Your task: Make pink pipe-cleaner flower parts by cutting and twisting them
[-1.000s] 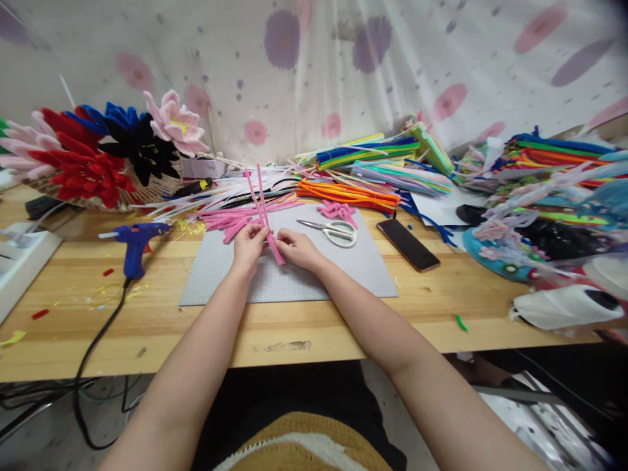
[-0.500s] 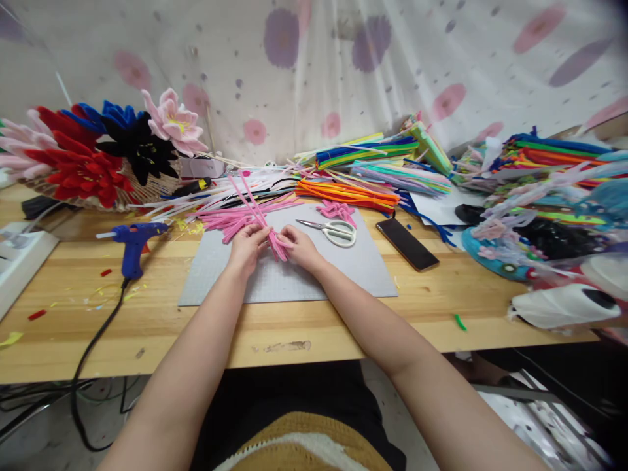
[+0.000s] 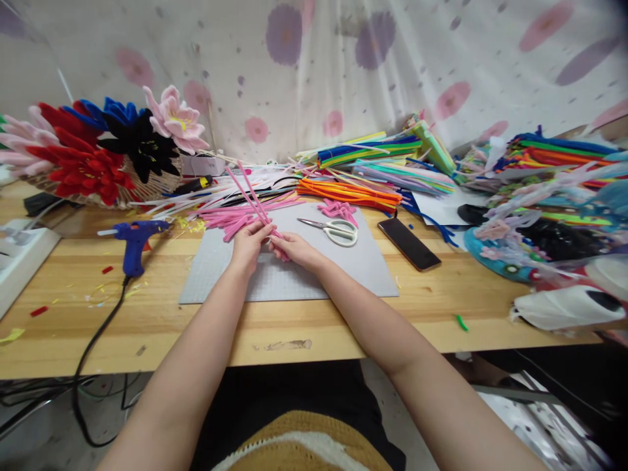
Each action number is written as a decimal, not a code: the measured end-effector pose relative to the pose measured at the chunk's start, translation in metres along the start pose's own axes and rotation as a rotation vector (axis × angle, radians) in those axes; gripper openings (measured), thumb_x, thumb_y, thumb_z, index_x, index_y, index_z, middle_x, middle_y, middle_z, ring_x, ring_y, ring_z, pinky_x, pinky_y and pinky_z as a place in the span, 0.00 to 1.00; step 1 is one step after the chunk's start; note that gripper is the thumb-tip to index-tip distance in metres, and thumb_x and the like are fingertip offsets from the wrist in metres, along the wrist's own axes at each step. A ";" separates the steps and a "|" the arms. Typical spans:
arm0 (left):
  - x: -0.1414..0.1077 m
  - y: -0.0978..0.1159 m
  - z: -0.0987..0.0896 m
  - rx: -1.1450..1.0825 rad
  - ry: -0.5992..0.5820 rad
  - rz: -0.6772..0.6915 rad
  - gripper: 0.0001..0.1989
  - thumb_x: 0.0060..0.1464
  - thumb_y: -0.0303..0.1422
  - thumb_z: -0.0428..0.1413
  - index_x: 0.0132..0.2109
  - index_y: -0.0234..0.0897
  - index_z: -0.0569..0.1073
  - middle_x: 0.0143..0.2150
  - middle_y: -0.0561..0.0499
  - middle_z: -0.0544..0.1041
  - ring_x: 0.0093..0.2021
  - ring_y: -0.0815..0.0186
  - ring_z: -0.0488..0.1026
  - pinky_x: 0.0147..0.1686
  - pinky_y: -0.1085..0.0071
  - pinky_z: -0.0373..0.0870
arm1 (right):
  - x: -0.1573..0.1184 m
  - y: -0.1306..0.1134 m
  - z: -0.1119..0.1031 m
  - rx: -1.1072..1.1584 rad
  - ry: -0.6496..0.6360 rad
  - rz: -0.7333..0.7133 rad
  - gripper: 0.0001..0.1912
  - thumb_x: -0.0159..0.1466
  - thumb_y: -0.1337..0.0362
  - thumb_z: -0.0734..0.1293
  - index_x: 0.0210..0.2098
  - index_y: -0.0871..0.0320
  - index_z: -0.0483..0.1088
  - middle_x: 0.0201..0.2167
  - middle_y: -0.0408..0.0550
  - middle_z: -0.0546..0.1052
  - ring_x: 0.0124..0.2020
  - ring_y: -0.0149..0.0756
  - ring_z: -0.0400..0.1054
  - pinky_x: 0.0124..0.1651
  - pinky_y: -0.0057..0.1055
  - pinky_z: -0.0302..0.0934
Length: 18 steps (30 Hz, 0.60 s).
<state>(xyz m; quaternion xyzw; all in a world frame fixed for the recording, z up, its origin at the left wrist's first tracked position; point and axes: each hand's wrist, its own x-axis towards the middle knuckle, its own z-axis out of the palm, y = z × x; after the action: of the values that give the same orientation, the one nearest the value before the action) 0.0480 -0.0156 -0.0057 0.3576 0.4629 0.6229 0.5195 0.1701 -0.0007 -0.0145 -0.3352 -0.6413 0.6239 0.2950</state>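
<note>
Several pink pipe cleaners [image 3: 251, 196] are held between my two hands, their long ends pointing up and to the left. My left hand [image 3: 251, 243] is closed on them at the middle. My right hand [image 3: 293, 250] grips their lower part, and its fingers hide most of the near ends. Both hands are above a grey cutting mat [image 3: 220, 278]. A pile of pink pipe cleaners [image 3: 230, 221] lies at the mat's far left edge. Bent pink pieces [image 3: 337, 210] and white-handled scissors [image 3: 338, 231] rest on the mat to the right.
A blue glue gun [image 3: 133, 245] with a black cord stands at left, near fuzzy flowers [image 3: 91, 167]. A phone [image 3: 409, 243] lies right of the mat. Orange pipe cleaners [image 3: 348, 194] and other coloured bundles line the back. A white roll [image 3: 564, 306] lies at right.
My right hand has closed round the lower part of the pink pipe cleaners, covering ends that were fanned out in view. My left hand has stayed nearly in place.
</note>
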 end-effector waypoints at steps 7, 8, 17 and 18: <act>0.000 0.005 0.000 -0.114 -0.002 -0.128 0.12 0.38 0.36 0.64 0.31 0.32 0.76 0.29 0.49 0.76 0.26 0.72 0.70 0.29 0.74 0.65 | -0.005 -0.009 0.001 -0.059 -0.033 -0.048 0.25 0.62 0.45 0.53 0.23 0.60 0.61 0.16 0.37 0.56 0.19 0.24 0.49 0.23 0.24 0.45; 0.001 0.006 0.000 -0.144 0.035 -0.121 0.11 0.38 0.35 0.64 0.30 0.33 0.76 0.28 0.50 0.76 0.26 0.72 0.70 0.29 0.75 0.65 | -0.005 -0.009 0.001 -0.059 -0.029 -0.045 0.25 0.62 0.45 0.54 0.22 0.60 0.60 0.16 0.37 0.56 0.19 0.24 0.49 0.23 0.24 0.45; 0.002 0.007 0.002 -0.179 0.090 -0.054 0.12 0.35 0.35 0.65 0.29 0.33 0.76 0.26 0.51 0.76 0.24 0.74 0.69 0.28 0.76 0.65 | 0.006 0.001 0.005 -0.097 0.085 -0.039 0.19 0.63 0.49 0.54 0.29 0.59 0.62 0.19 0.38 0.62 0.19 0.25 0.53 0.23 0.24 0.49; 0.002 0.006 0.002 -0.171 0.099 -0.048 0.12 0.34 0.36 0.65 0.29 0.34 0.77 0.27 0.51 0.76 0.25 0.74 0.70 0.29 0.76 0.65 | 0.007 0.002 0.005 -0.108 0.135 -0.038 0.16 0.63 0.51 0.55 0.31 0.58 0.61 0.20 0.38 0.64 0.20 0.25 0.55 0.24 0.24 0.50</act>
<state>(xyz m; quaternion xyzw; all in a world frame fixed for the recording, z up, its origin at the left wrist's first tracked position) 0.0475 -0.0134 0.0007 0.2697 0.4415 0.6644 0.5393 0.1622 0.0023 -0.0172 -0.3797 -0.6588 0.5590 0.3308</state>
